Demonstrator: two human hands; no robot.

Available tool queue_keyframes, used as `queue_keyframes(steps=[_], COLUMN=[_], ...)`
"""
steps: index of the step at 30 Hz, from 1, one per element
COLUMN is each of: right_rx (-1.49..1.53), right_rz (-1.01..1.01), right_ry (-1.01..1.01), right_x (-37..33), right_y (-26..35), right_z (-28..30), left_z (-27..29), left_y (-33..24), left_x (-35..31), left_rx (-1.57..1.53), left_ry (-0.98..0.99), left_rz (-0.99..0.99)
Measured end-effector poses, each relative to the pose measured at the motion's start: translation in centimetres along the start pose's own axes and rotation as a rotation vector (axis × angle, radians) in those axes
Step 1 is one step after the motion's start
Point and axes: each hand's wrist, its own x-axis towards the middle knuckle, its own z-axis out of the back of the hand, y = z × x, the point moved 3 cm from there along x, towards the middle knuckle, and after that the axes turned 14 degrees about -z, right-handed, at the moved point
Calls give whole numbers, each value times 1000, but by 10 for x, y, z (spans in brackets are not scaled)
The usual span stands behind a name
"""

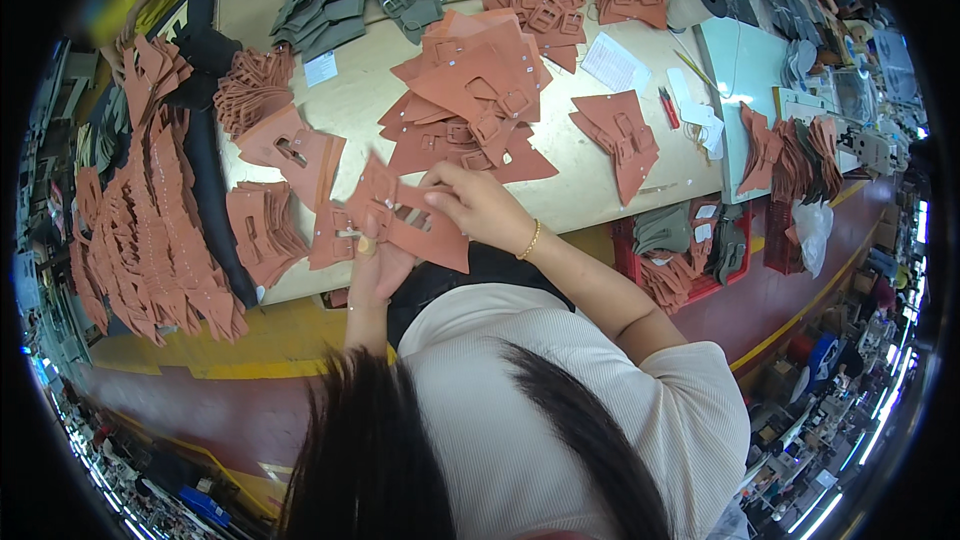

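Close to my body at the table's near edge, both hands hold a reddish-brown leather piece point(445, 240) with slots cut in its middle. My left hand point(380, 275) grips it from below, fingers partly hidden behind the leather. Fingers curled, my right hand point(478, 202) pinches its upper right side. Another reddish-brown piece point(328, 240) shows just left of my left hand; whether it is joined to the held one I cannot tell. Just beyond my hands lies a tall pile of similar leather pieces point(475, 70), some with covered buckles.
Smaller leather stacks point(265, 230) lie at left, and long rows of pieces point(160, 230) hang over a dark rail. Grey-green pieces point(325, 5) lie at the back. A red cutter point(669, 108) and paper slips point(615, 62) are at right. A red crate point(708, 292) stands below the table.
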Motion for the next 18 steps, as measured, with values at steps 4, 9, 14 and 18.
queue_keyframes(steps=[4,9,14,18], right_rx=[80,7,-102,-193], right_rz=[-121,-36,-37,21], right_ry=[25,-311,-563,-626], right_x=[12,41,60,72], right_y=[-32,-63,-78,-82], right_z=[8,62,119,139], left_z=[-21,-31,-33,-35], left_y=[-15,-17,-16,-14], left_x=[0,5,6,6], left_rx=[257,293,291,418], left_ry=[24,56,30,44], left_rz=[-34,-42,-9,-65])
